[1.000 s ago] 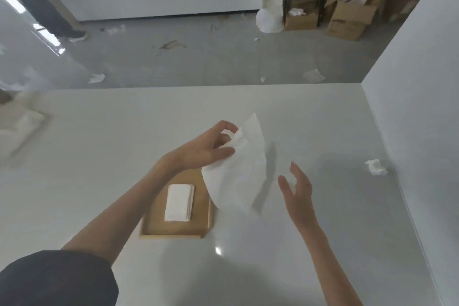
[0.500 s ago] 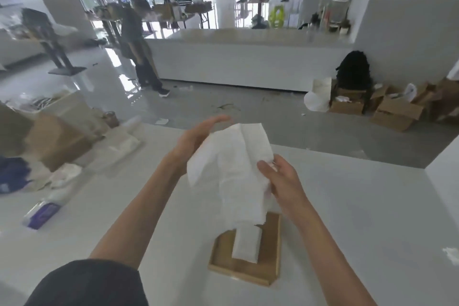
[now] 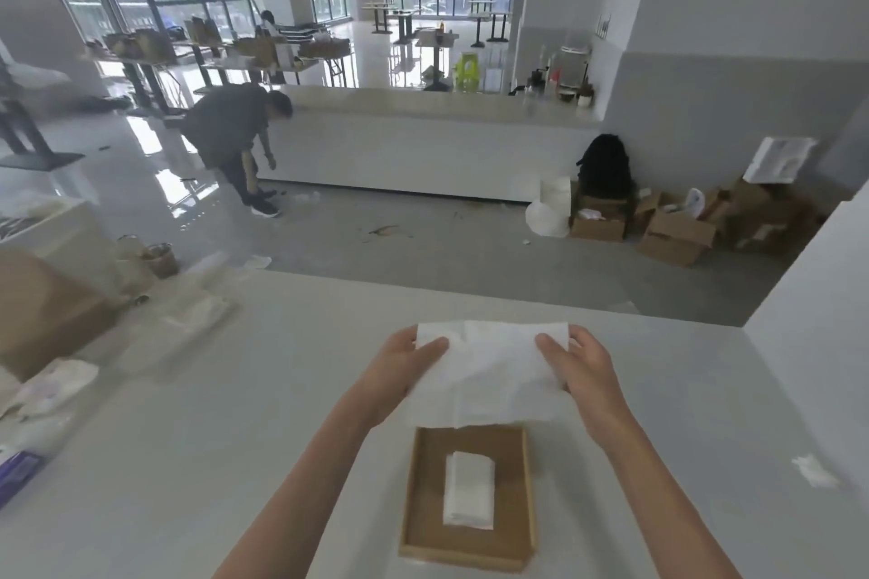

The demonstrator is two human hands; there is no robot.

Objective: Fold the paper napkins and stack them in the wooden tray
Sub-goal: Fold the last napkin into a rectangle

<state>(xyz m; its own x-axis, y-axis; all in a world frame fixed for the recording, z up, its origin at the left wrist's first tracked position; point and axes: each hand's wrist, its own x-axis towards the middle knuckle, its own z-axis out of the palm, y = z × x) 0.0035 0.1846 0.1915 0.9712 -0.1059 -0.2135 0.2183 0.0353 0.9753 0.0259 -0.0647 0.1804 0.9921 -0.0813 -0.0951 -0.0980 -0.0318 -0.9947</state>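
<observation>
An unfolded white paper napkin (image 3: 489, 371) is stretched flat in the air between my hands, just beyond the wooden tray (image 3: 423, 484). My left hand (image 3: 399, 367) pinches its left edge with the thumb on top. My right hand (image 3: 580, 367) pinches its right edge the same way. The tray sits on the white table (image 3: 235, 461) near me, and a small stack of folded napkins (image 3: 469, 496) lies in its middle. The hanging lower edge of the held napkin covers the tray's far rim.
Packs of napkins (image 3: 193, 320) and a brown box (image 3: 42, 310) sit at the table's left. A purple pack (image 3: 14, 475) lies at the left edge. A crumpled scrap (image 3: 813, 470) lies to the right, next to a white wall (image 3: 823, 320). A person (image 3: 235, 132) bends over on the floor beyond.
My right hand has taken the napkin's right edge, and both hands have spread it out flat. My head has tilted up, so the tray now appears lower in view.
</observation>
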